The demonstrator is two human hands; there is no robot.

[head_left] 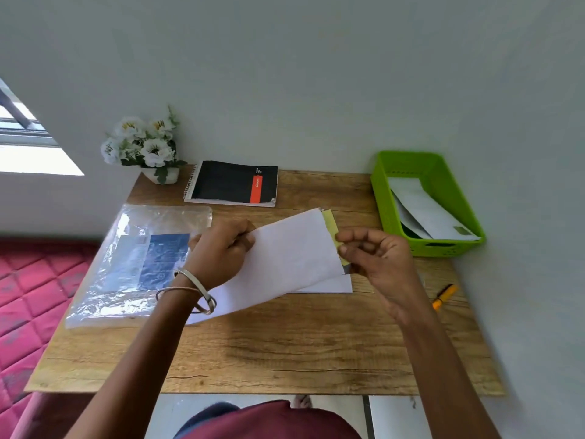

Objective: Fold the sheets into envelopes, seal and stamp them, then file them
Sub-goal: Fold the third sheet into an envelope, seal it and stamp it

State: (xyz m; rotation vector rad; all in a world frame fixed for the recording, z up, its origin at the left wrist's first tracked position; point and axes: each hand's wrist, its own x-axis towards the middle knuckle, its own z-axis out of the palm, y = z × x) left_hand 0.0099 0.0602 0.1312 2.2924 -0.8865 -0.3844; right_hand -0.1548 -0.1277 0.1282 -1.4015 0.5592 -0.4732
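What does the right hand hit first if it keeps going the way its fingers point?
The right hand points left; its fingertips already pinch the yellow strip at the folded white sheet. Past that, probably the left hand.

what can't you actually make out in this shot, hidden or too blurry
All in the head view:
- Left hand: fingertips are hidden behind the white envelope.
- Second white sheet: mostly covered by the envelope.
- Yellow strip: partly hidden by the right hand; whether it is stuck down is unclear.
- Notebook: label print too small to read.
- Green basket: how many envelopes it holds is unclear; they overlap.
- Plastic packet: print blurred by glare.
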